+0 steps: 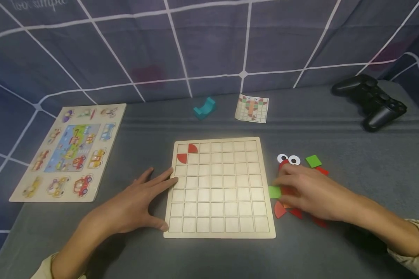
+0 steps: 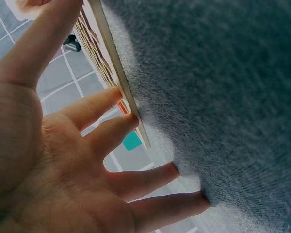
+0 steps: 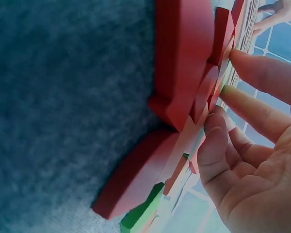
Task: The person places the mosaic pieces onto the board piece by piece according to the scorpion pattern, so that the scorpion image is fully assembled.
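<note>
A square wooden grid board (image 1: pixel 214 193) lies in front of me, with two red quarter-circle pieces (image 1: pixel 182 158) in cells at its upper left. My left hand (image 1: pixel 134 205) has its fingers spread along the board's left edge, two fingertips and the thumb touching it. Right of the board, my right hand (image 1: pixel 307 190) reaches down over a heap of coloured pieces and covers part of it. Its fingertips touch the heap, where red pieces (image 3: pixel 184 63) and a green piece (image 3: pixel 143 208) show. A light green square (image 1: pixel 274 192) lies beside the board's right edge.
Two googly-eye pieces (image 1: pixel 294 160) and a green square (image 1: pixel 313 161) lie behind the right hand. Farther back are a pattern card (image 1: pixel 252 108), a teal curved block (image 1: pixel 205 108) and a black game controller (image 1: pixel 370 100). A vehicle puzzle board (image 1: pixel 71 155) lies at left.
</note>
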Demonstrator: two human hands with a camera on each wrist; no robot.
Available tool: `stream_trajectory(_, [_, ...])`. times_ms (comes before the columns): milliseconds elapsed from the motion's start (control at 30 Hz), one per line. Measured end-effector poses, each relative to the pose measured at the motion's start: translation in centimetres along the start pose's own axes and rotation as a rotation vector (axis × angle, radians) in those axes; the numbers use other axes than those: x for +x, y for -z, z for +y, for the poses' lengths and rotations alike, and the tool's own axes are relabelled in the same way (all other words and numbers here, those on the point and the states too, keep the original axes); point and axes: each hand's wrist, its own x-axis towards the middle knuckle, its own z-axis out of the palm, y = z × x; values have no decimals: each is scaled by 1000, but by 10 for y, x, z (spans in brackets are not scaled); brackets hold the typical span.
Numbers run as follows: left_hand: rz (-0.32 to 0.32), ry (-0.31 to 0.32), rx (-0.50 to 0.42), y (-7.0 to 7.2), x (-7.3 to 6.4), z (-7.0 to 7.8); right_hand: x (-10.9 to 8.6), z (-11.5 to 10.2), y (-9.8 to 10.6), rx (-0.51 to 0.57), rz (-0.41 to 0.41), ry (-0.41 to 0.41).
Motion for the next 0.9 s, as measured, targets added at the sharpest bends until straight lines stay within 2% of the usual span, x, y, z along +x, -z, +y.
stream_trajectory(100, [-8,16,-7,0,0,1,0,-1,-1,-8,13,16])
stream_trajectory(267, [-20,49,-14,0,1,2,0,-3,-4,-79,40,41])
stream_trajectory(400, [-17,50,-13,-1,1,2,-1,-5,-6,-125,61,50])
stream_trajectory(900, [-19,68,5,-1,2,3,-1,0,-8,-106,103,87])
